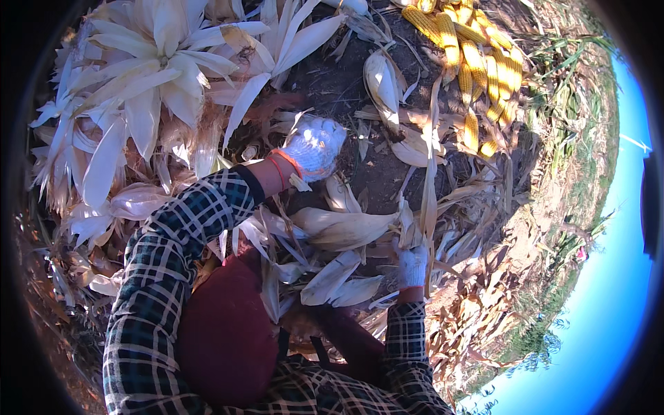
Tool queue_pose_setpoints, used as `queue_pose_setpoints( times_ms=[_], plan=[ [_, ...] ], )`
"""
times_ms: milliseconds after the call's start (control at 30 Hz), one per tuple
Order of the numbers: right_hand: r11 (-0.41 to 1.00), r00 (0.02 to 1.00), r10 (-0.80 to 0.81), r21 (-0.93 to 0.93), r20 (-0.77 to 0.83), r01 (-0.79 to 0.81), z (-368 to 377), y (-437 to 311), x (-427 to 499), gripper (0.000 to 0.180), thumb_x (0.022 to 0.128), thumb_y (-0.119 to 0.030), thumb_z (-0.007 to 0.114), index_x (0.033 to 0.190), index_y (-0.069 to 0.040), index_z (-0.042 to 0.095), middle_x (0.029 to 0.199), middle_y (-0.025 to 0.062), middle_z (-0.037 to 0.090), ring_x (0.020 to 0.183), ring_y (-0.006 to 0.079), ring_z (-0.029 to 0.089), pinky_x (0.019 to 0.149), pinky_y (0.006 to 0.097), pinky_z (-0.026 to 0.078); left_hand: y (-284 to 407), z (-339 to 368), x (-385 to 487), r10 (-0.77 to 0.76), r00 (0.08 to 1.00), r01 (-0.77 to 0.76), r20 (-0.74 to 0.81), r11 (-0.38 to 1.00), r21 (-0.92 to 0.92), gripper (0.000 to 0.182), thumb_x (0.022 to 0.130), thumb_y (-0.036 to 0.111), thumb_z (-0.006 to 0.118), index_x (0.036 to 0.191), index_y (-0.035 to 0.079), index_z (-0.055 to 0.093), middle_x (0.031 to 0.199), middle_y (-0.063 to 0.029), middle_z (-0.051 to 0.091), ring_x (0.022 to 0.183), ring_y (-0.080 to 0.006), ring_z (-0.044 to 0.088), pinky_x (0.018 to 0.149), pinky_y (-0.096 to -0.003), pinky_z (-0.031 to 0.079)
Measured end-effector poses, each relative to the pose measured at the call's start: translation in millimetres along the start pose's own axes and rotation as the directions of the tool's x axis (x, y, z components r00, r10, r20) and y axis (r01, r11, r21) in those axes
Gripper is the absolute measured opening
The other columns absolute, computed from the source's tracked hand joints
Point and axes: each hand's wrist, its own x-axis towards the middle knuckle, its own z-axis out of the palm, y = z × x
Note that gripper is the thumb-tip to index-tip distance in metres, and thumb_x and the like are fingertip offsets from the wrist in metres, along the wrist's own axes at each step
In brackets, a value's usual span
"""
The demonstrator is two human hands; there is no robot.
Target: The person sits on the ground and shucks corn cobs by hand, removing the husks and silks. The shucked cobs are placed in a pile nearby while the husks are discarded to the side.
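My left hand (315,149), in a white knit glove with an orange cuff, hangs over dark soil beside a heap of pale open corn husks (161,62). Its fingers are curled and turned away, so whether anything is inside stays hidden. Lower down, my right hand (413,263), gloved the same way, is closed around a dry corn husk (410,225) that sticks up from its fingers. A long dry leaf (429,192) runs alongside that hand. Between the hands lies a corn ear in its husk (347,228). Another husked ear (381,85) rests farther out.
Bare yellow corn cobs (472,62) are piled at the upper right. Loose husks (342,280) cover the ground before my knees (228,332). Dry leaves (477,316) and stalks spread along the right, toward green plants (534,337).
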Motion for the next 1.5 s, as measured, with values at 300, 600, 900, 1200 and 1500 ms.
queue_pose_setpoints(
  times_ms=[300,600,900,1200,1500],
  plan=[
    [0.941,0.909,-0.216,0.173,-0.357,0.292,35.2,-102.5,181.2,0.038,0.09,-0.013,0.072,0.123,0.0,0.057,0.112,0.0115,0.065,0.097,0.0152,0.063,0.081,0.0267,0.052,-11.2,47.9,41.0,-0.18,0.966,0.237,-0.184,0.899,0.368,0.044,0.087,0.023,0.057,0.128,0.008,0.056,0.109,-0.0129,0.061,0.099,-0.0264,0.059,0.073,-0.0419,0.052],
    [0.731,0.944,-0.311,-0.608,0.109,0.311,101.3,-77.2,231.8,0.049,0.084,-0.037,0.071,0.109,0.005,0.065,0.103,0.027,0.068,0.098,0.043,0.065,0.085,0.0448,0.051,-34.3,28.6,17.6,-0.001,1.0,-0.005,0.016,0.931,0.364,0.019,0.072,0.024,0.071,0.086,0.011,0.075,0.086,-0.0094,0.071,0.081,-0.0284,0.07,0.062,-0.0408,0.055],
    [0.842,0.998,-0.036,-0.537,0.053,0.059,9.8,2.6,16.8,0.052,0.084,-0.044,0.071,0.102,0.005,0.068,0.096,0.0287,0.069,0.095,0.0466,0.064,0.083,0.0498,0.05,55.6,39.4,-52.2,0.419,0.904,-0.416,-0.086,0.908,0.048,0.032,0.069,0.034,0.072,0.092,0.015,0.061,0.088,-0.0081,0.059,0.085,-0.0274,0.062,0.074,-0.0415,0.05],
    [0.985,0.991,-0.008,0.168,-0.131,0.03,-5.0,-24.7,-82.5,0.036,0.085,-0.028,0.076,0.1,0.005,0.068,0.082,0.0115,0.07,0.068,0.0218,0.065,0.061,0.0358,0.051,120.5,-171.3,-85.7,0.491,0.826,-0.526,-0.276,0.848,-0.068,0.052,0.072,0.041,0.079,0.114,0.014,0.066,0.099,-0.0115,0.065,0.095,-0.035,0.064,0.081,-0.0469,0.051],
    [0.953,0.997,0.042,-0.303,0.058,-0.022,58.5,-43.4,-120.8,0.084,0.077,-0.065,0.068,0.123,0.004,0.06,0.115,0.0302,0.065,0.11,0.0442,0.062,0.095,0.0469,0.049,198.3,-240.9,-169.1,0.768,0.633,-0.726,-0.097,0.633,0.27,0.036,0.076,0.034,0.072,0.103,0.011,0.065,0.092,-0.011,0.063,0.084,-0.0337,0.063,0.067,-0.0459,0.05]
  ],
)
